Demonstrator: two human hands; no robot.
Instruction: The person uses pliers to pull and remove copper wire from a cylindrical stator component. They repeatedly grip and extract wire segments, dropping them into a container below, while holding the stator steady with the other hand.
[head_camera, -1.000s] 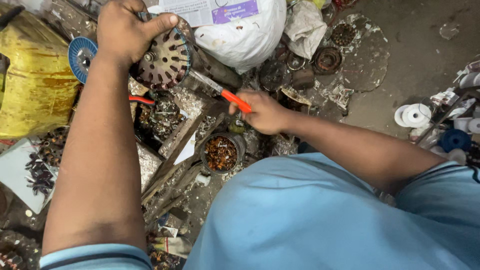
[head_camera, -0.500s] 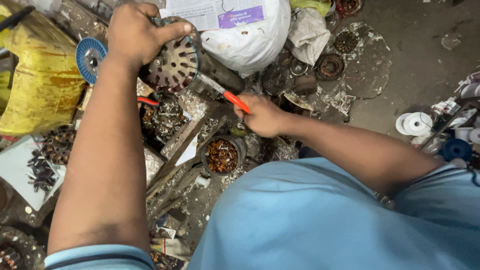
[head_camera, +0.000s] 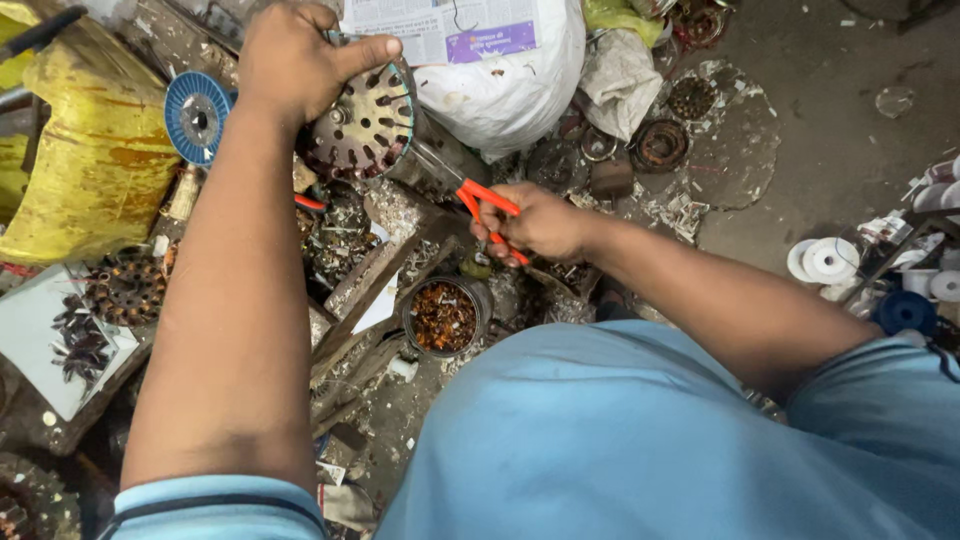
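The left hand (head_camera: 295, 60) sits at 11 o'clock in the head view, its fingers wrapped over the top edge of a round slotted metal core (head_camera: 362, 125), thumb laid across the rim. The core is held tilted, its slotted face turned toward the camera. The right hand (head_camera: 540, 222) is just right of centre, fingers closed around the orange handles of a pair of pliers (head_camera: 470, 195). The plier nose points toward 10 o'clock and meets the core's lower right edge; whether it grips anything there cannot be told.

Below the pliers, at 6 o'clock from them, stands a small tin (head_camera: 443, 316) filled with brownish scraps. A blue disc (head_camera: 196, 115) lies at 9 o'clock from the core, next to a yellow sack (head_camera: 85, 170). A white bag (head_camera: 510, 75) lies at 2 o'clock from the core, touching it or nearly so. White tape rolls (head_camera: 828, 260) rest on the floor (head_camera: 830, 130) at the far right, well apart from both hands.
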